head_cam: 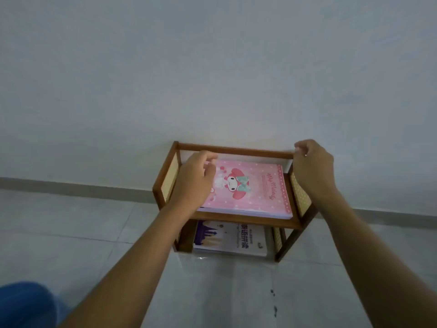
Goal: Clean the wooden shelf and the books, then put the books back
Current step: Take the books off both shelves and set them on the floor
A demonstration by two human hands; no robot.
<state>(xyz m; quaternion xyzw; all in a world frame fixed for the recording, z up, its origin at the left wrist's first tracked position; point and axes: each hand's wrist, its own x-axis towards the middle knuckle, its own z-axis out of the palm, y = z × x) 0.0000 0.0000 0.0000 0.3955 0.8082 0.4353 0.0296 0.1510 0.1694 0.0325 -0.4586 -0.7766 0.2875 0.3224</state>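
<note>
A small two-tier wooden shelf [236,150] with woven side panels stands on the floor against the wall. A pink cartoon-cover book [257,188] lies flat on its upper tier. A white and purple book [233,239] lies flat on the lower tier. My left hand [196,181] is over the left part of the pink book, its fingers loosely curled and blurred, holding nothing that I can see. My right hand [312,166] is at the shelf's back right corner, with its fingers curled round the end of the top rail.
A white wall rises behind the shelf, with a grey baseboard [71,185] along its foot. The floor is pale tile with a few dark marks [274,308] at the front. Something blue [23,304] shows at the bottom left.
</note>
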